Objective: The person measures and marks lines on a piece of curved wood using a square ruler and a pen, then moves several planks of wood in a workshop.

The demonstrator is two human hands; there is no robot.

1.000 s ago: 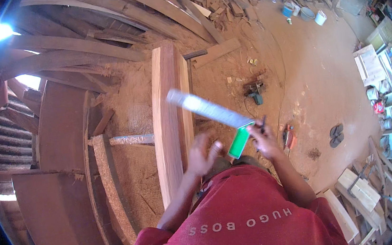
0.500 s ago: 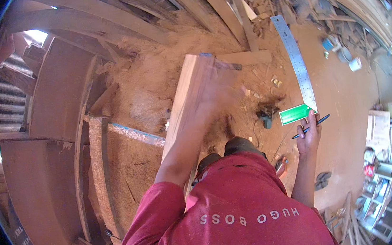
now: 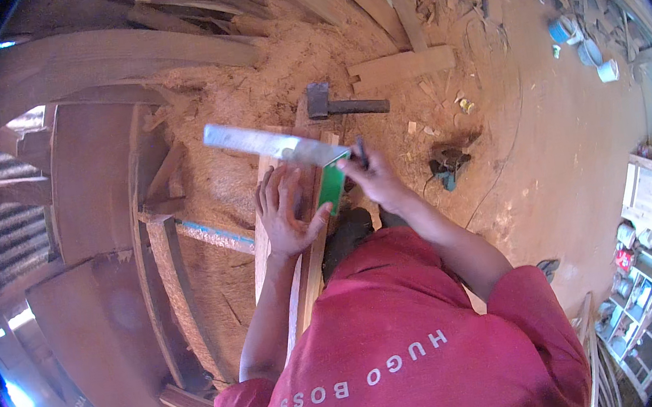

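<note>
The right hand [image 3: 375,176] clasped the green-handled square [image 3: 308,150], blade over the timber [image 3: 309,183]; the left [image 3: 287,223] lay on it, fingers apart; seemingly a squaring-up step, calling for handle flush against edge.

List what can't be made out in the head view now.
In the head view:
Square: the blade's markings are lost to blur.
Pen: partly covered by the right hand.
Beam: the near end is hidden by the shirt.
Red thing, far right: too small to identify.
</note>
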